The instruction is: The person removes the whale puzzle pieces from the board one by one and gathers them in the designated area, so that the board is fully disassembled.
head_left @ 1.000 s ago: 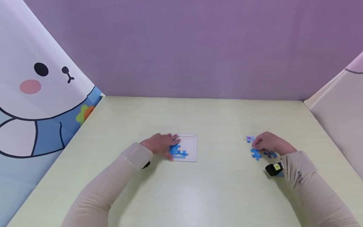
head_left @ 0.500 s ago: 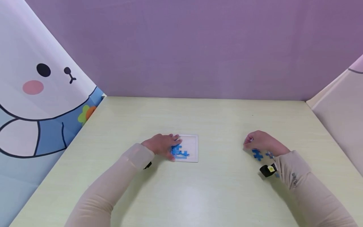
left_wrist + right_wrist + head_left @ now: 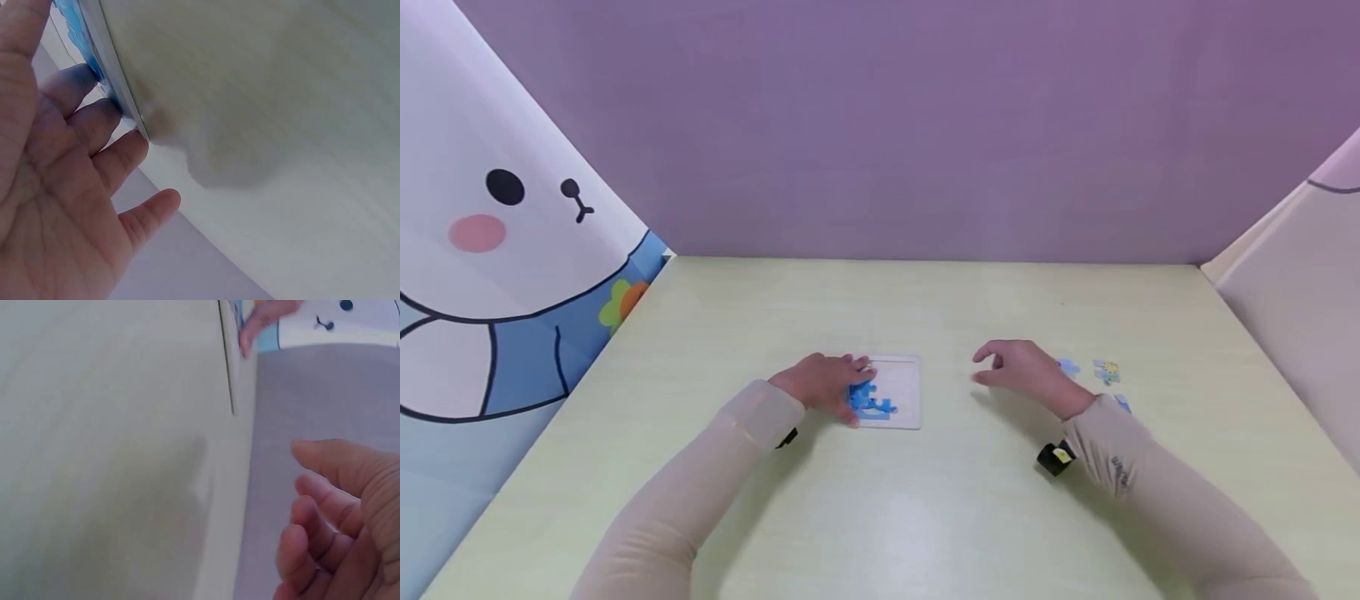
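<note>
In the head view my left hand (image 3: pixel 826 383) lies over the left side of a small white puzzle tray (image 3: pixel 912 392), its fingers spread. Connected blue jigsaw pieces (image 3: pixel 871 404) fill the tray's lower left, partly covered by that hand. The left wrist view has the fingertips right at the tray's edge (image 3: pixel 114 65). To the right of the tray my right hand (image 3: pixel 1022 371) is above the table, thumb and fingers apart with nothing between them. The right wrist view likewise has this hand (image 3: pixel 340 512) empty, its fingers loosely curved.
Beyond the right hand lie loose jigsaw pieces: a light blue one (image 3: pixel 1069 367), one with a yellow flower (image 3: pixel 1107 371) and a blue one (image 3: pixel 1122 402) partly behind the sleeve. A purple backdrop (image 3: pixel 940 133) stands at the table's far edge.
My right hand has moved left from the loose pieces toward the tray, its fingers opening out. The flower piece has come into sight. My left hand has stayed on the tray.
</note>
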Demonstrator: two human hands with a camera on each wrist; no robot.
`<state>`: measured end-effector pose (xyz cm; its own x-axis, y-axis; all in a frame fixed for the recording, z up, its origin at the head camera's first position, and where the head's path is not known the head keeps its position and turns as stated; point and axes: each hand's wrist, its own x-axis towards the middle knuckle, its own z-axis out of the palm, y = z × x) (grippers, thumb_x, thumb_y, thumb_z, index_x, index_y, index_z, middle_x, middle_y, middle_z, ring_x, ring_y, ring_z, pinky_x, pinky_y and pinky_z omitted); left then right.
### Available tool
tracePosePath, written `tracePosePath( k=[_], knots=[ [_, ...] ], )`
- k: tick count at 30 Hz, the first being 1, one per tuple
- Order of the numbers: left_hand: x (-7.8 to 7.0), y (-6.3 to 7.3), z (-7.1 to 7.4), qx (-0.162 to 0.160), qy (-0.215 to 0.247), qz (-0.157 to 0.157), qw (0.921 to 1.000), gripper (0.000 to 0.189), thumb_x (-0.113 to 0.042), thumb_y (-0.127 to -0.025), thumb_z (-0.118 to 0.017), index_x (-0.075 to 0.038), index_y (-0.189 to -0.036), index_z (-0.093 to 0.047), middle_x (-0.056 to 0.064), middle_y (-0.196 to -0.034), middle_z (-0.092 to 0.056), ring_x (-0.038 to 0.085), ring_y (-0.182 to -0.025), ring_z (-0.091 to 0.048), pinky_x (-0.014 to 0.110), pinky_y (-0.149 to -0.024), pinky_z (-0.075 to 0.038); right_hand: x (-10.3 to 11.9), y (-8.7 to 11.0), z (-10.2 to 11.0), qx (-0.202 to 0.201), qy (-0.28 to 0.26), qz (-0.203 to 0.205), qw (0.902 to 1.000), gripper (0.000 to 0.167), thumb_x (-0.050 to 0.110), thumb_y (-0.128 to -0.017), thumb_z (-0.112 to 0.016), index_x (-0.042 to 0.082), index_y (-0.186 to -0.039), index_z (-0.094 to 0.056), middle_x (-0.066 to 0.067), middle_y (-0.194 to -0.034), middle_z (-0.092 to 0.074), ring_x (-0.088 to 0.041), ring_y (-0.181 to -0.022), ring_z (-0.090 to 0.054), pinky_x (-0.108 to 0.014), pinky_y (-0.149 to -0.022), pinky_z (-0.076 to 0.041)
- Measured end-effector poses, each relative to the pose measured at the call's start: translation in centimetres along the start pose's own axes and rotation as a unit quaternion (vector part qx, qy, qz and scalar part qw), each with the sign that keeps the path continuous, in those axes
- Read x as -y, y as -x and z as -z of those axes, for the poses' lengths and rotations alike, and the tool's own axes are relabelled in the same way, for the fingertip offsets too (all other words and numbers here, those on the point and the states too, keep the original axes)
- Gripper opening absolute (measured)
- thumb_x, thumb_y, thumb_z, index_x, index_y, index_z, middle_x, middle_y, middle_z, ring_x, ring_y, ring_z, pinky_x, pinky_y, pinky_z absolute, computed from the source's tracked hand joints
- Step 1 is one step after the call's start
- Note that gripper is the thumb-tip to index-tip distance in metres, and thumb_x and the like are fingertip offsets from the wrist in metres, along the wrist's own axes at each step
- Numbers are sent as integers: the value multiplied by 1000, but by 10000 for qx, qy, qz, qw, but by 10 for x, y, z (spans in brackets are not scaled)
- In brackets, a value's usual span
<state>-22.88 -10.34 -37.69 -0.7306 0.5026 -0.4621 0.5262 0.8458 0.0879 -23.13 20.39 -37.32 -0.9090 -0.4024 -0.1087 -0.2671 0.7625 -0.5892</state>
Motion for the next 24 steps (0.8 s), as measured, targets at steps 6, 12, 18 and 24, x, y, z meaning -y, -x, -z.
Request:
tracePosePath(
  k=[6, 12, 18, 24],
  knots=[
    [4, 3, -2, -59, 53, 10, 10000, 82, -45, -82, -72, -18, -150, -34, 6, -156, -26, 29, -142, -25, 52, -107, -29, 25, -14, -21, 159, 445, 392, 9981, 31, 21, -86, -69, 6, -113, -68, 3, -72, -58, -11, -60, -50, -27, -55, -40],
    [4, 2, -2, -44, 62, 51, 10000, 83, -47, -82, -71, -20, -151, -32, 5, -157, -25, 29, -142, -24, 52, -108, -29, 50, -22, -31, 439, 949, 396, 9937, 32, 23, -85, -72, 11, -115, -69, 4, -73, -58, -11, -64, -49, -26, -55, -39],
    [2, 0, 1, -34, -1, 28, 10000, 83, -49, -82, -70, -21, -151, -32, 5, -157, -25, 29, -142, -24, 52, -107, -30, 71, -28, -42, 755, 1214, 349, 9891, 33, 25, -84, -74, 15, -115, -70, 5, -78, -62, -11, -72, -52, -27, -59, -42],
    [1, -3, 0, -23, 73, 47, 10000, 83, -48, -82, -70, -23, -151, -32, 3, -157, -24, 28, -143, -23, 53, -108, -29, 86, -36, -53, 948, 1481, 306, 9839, 31, 26, -84, -74, 18, -113, -72, 3, -101, -70, -14, -89, -60, -34, -71, -48]
  ],
)
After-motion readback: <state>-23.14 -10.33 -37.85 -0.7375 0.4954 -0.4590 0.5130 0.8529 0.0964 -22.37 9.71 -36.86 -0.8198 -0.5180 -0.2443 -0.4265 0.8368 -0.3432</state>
